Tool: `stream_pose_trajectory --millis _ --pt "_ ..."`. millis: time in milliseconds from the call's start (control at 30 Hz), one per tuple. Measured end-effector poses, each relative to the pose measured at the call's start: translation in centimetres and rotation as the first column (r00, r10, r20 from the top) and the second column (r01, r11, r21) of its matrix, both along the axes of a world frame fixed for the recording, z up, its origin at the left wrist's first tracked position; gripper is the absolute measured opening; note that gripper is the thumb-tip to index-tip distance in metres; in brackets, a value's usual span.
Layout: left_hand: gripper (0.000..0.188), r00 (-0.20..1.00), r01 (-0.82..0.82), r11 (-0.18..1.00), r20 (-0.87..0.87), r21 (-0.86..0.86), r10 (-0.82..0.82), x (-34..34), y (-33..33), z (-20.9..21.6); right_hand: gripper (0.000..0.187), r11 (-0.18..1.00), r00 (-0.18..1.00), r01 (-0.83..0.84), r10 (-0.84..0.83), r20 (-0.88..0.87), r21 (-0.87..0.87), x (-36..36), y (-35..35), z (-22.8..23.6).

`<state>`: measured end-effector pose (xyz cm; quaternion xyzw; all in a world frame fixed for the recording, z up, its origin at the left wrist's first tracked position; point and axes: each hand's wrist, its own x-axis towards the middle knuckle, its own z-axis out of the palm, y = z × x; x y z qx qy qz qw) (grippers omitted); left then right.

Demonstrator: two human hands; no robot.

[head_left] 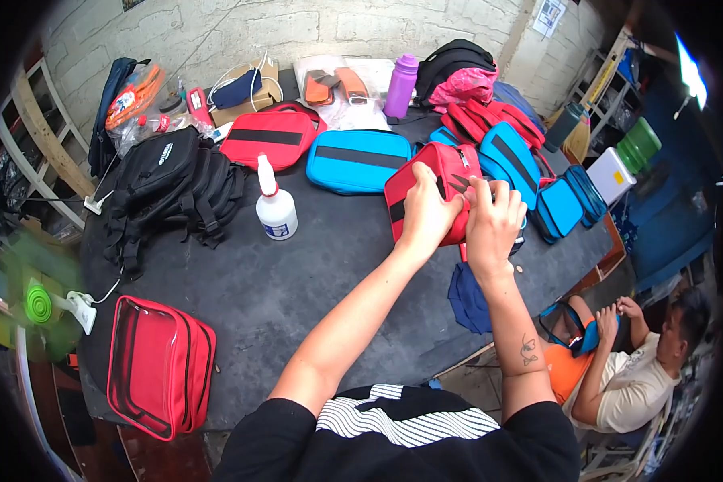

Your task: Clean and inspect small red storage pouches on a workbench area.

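Note:
A small red zippered bag (439,157) with black bands is held up over the right part of the table. My left hand (426,207) grips its near side, with the thumb pressed on the red cloth. On the bag's right side, my right hand (495,215) has its fingers closed at the zipper edge. Whether the fingertips pinch the zipper pull or only the fabric is hidden. Just behind lie a flat blue bag (357,159) and a flat red bag (267,141), each with a black band.
A white spray bottle (276,214) stands mid-table, beside black backpacks (165,178). A clear-fronted red bag (154,368) sits front left, near a blurred green fan (43,299). Blue bags (561,207) and a purple bottle (402,87) are farther back. A seated person (623,384) handles a blue bag at right.

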<state>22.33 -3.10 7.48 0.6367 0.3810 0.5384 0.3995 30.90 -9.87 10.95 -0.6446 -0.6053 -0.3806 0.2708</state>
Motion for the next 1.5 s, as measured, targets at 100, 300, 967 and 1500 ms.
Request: stream_pose_trajectory --millis 100,300,967,1500 --pt "0.054 1.0 -0.004 1.0 0.006 0.012 0.004 0.0 0.0 -0.1 0.022 1.0 1.0 -0.003 0.003 0.005 -0.004 -0.1 -0.1 0.1" --pt "0.053 1.0 -0.022 0.999 0.01 0.039 0.022 0.1 -0.1 0.0 0.02 1.0 0.999 -0.007 0.008 0.047 -0.013 -0.2 0.1 0.5" --pt "0.043 0.971 0.224 0.942 0.136 -0.248 -0.196 -6.3 -0.1 1.6 0.028 0.809 0.431 -0.588 0.328 -0.841 0.014 -0.2 1.8 -1.5" --pt "0.09 0.943 0.087 0.931 -0.331 0.353 0.038 -14.1 0.8 2.3 0.065 0.529 0.121 -0.848 0.245 -0.962 0.028 -0.5 2.5 1.0"
